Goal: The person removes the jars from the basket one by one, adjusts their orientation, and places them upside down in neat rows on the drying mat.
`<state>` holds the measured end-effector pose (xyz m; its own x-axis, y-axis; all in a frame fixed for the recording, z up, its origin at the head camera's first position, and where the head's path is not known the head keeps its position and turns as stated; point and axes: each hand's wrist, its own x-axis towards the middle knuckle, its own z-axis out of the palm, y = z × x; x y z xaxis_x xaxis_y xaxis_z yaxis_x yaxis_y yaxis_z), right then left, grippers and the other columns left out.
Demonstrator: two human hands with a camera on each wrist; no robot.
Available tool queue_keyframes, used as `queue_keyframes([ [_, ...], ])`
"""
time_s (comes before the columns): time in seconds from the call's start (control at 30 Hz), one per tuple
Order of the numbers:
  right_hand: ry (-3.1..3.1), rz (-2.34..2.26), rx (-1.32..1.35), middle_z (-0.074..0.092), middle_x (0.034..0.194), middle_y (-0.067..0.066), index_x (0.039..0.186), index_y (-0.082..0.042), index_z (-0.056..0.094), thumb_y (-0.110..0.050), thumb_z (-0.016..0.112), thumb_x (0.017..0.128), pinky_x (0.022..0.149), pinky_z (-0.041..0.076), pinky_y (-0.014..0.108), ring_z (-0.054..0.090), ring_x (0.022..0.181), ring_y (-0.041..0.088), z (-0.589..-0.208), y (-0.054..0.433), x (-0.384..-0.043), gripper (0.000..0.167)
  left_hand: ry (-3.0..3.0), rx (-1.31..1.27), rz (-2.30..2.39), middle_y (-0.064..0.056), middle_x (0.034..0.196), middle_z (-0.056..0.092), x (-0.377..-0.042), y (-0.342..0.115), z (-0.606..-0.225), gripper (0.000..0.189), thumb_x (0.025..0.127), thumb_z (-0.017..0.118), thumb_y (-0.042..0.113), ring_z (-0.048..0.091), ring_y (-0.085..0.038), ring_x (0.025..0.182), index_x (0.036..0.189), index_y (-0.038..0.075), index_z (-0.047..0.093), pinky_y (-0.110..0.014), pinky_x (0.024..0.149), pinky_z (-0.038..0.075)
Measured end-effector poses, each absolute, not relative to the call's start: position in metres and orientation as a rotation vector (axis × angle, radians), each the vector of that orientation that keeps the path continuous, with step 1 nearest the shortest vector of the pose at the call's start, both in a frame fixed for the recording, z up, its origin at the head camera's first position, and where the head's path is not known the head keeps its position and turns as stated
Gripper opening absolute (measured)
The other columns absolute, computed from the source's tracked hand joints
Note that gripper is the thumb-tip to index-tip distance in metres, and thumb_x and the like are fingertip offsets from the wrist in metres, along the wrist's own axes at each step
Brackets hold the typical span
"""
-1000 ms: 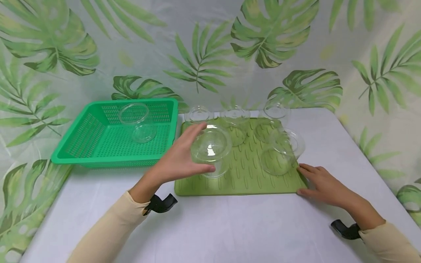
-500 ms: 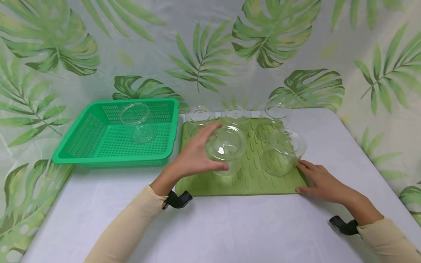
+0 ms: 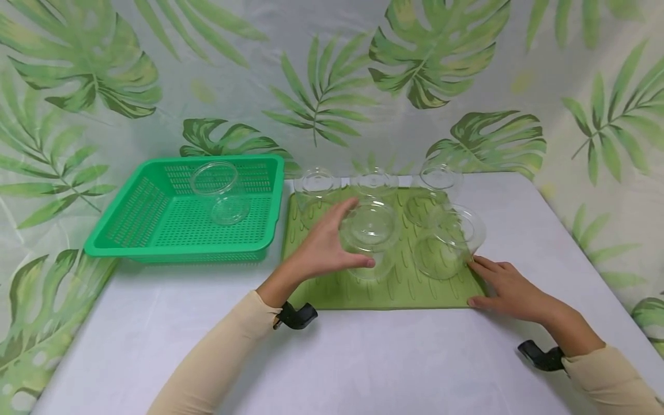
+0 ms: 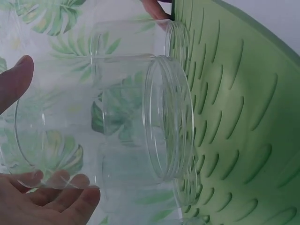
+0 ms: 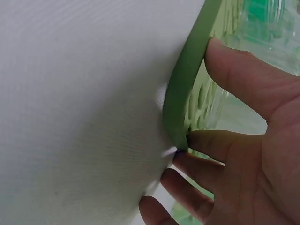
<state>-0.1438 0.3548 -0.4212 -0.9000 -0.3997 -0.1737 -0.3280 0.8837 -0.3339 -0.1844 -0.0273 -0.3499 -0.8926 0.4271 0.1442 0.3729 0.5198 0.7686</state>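
Note:
My left hand (image 3: pixel 332 239) grips a clear jar (image 3: pixel 370 227) between thumb and fingers, upside down over the ribbed green mat (image 3: pixel 321 294). In the left wrist view the rim (image 4: pixel 176 122) of this jar faces the mat, and my fingertips (image 4: pixel 82 182) curve round its base end. My right hand (image 3: pixel 510 291) rests at the mat's front right corner, thumb on the front edge and fingers at the right edge. Another clear jar (image 3: pixel 441 253) stands on the mat just left of my right fingertips.
Several more clear jars (image 3: pixel 438 178) line the back of the mat. A green plastic basket (image 3: pixel 176 252) stands at the left, with one clear jar (image 3: pixel 230 210) inside. White cloth covers the table (image 3: pixel 394 357), and a leaf-print curtain (image 3: pixel 332 69) hangs close behind it.
My left hand has moved right with the clear jar, from the mat's left part toward its middle. My right hand has stayed at the mat's corner.

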Motion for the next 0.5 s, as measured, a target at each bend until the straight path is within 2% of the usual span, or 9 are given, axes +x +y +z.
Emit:
queue_keyframes([
  [0.27, 2.821, -0.422, -0.540, 0.036, 0.150, 0.035, 0.145, 0.010, 0.040, -0.039, 0.076, 0.085, 0.095, 0.044, 0.064, 0.040, 0.123, 0.052, -0.422, 0.355, -0.143, 0.086, 2.655, 0.744, 1.338, 0.001, 0.156, 0.041, -0.187, -0.019, -0.356, 0.109, 0.067, 0.092, 0.035, 0.042, -0.024, 0.143, 0.156, 0.025, 0.028, -0.049, 0.113, 0.041],
  [0.5, 2.809, -0.428, -0.525, 0.034, 0.151, 0.035, 0.145, 0.010, 0.041, -0.039, 0.075, 0.085, 0.096, 0.044, 0.065, 0.040, 0.124, 0.053, -0.419, 0.352, -0.142, 0.085, 2.655, 0.717, 1.323, 0.000, 0.157, 0.041, -0.189, -0.016, -0.362, 0.111, 0.067, 0.092, 0.034, 0.042, -0.026, 0.143, 0.156, 0.024, 0.027, -0.051, 0.113, 0.041],
])
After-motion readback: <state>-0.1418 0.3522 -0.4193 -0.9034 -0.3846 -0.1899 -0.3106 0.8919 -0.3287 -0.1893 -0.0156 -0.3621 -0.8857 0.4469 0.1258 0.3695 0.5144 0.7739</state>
